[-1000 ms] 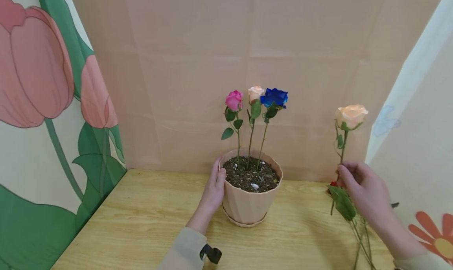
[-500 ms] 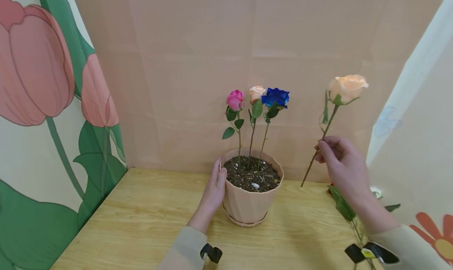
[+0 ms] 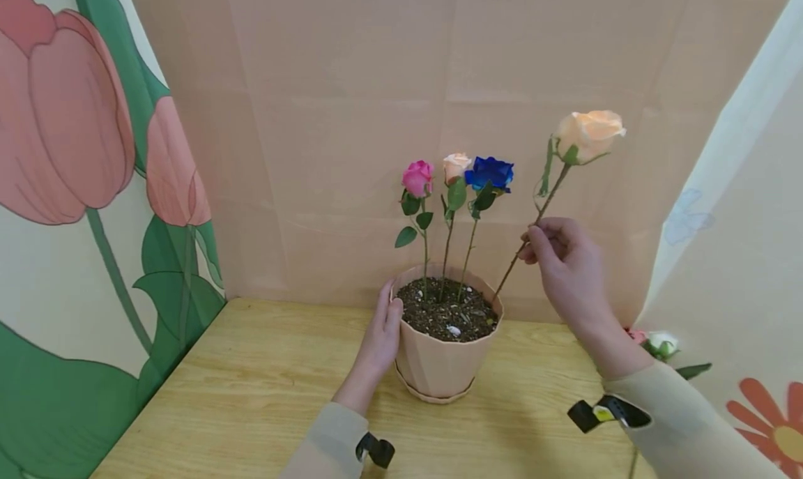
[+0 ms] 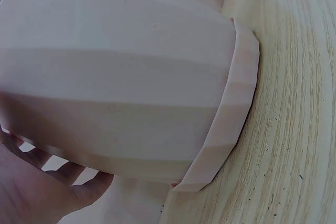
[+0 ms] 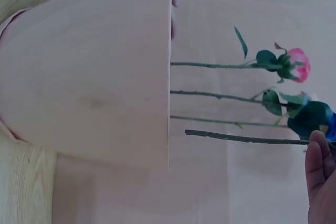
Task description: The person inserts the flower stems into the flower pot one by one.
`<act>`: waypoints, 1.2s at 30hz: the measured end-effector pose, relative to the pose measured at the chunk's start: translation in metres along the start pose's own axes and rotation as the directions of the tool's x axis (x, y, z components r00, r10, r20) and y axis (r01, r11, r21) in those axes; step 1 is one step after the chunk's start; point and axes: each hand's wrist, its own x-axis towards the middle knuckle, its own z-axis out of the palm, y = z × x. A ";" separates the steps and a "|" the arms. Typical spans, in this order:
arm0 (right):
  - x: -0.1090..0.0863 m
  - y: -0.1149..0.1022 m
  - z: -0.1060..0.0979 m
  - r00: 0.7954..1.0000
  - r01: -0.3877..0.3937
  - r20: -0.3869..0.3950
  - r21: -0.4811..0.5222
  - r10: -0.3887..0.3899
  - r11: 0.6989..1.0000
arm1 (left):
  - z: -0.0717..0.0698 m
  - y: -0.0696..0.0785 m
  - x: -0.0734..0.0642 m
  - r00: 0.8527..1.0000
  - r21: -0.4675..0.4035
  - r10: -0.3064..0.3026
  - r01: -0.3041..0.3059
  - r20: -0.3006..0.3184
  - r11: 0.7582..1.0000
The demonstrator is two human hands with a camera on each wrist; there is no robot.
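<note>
A pale pink flower pot (image 3: 442, 364) full of dark soil (image 3: 433, 318) stands on its saucer (image 3: 439, 398). Planted in it are a pink rose (image 3: 417, 179), a small peach rose (image 3: 456, 165) and a blue rose (image 3: 491, 173). My left hand (image 3: 379, 325) holds the pot's left side, thumb at the front; the left wrist view shows its fingers (image 4: 79, 182) bent along the wall. Between thumb and fingers, my right hand (image 3: 567, 270) pinches a larger peach rose (image 3: 590, 137) by its stem. It leans right, its lower stem end (image 5: 191, 132) just above the pot's rim.
Beyond my right forearm lie more flowers, with a white rose (image 3: 663, 343) and a pinkish bloom (image 3: 636, 335) showing; the forearm hides most of them. A beige backdrop (image 3: 339, 151) rises behind the wooden table (image 3: 270, 381). Panels with painted flowers flank both sides.
My right hand has lifted the large peach rose from beside the other flowers and carried it up and left to the pot. The stem has tilted. My left hand has stayed on the pot.
</note>
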 end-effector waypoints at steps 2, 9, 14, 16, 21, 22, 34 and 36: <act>0.002 0.001 0.008 1.000 0.010 0.017 0.015 -0.010 1.000 | 0.000 -0.001 0.000 1.000 0.002 -0.001 0.001 0.000 1.000; 0.004 0.011 0.030 0.998 -0.006 0.057 0.038 0.004 0.999 | 0.000 -0.003 -0.001 1.000 0.012 0.007 -0.007 0.000 1.000; 0.005 0.020 0.039 0.998 -0.018 0.066 0.025 0.016 1.000 | 0.001 -0.003 0.000 1.000 0.015 0.019 -0.019 0.003 1.000; 0.005 0.022 0.042 0.997 -0.014 0.070 0.016 0.012 1.000 | 0.000 -0.002 0.000 1.000 0.009 0.020 -0.020 0.003 1.000; 0.004 0.028 0.047 0.997 -0.014 0.080 0.004 0.014 1.000 | 0.000 -0.001 0.001 1.000 -0.002 0.016 -0.016 0.007 1.000; 0.004 0.029 0.048 0.996 -0.020 0.082 -0.001 0.020 1.000 | 0.000 -0.001 0.001 1.000 -0.004 0.016 -0.016 0.010 1.000; -0.002 0.039 0.054 0.990 -0.059 0.123 -0.082 0.069 0.995 | 0.001 -0.004 0.002 1.000 0.012 -0.005 0.005 0.009 1.000; -0.003 0.041 0.055 0.990 -0.058 0.126 -0.096 0.070 0.994 | 0.001 -0.003 0.002 1.000 0.011 -0.005 0.004 0.010 1.000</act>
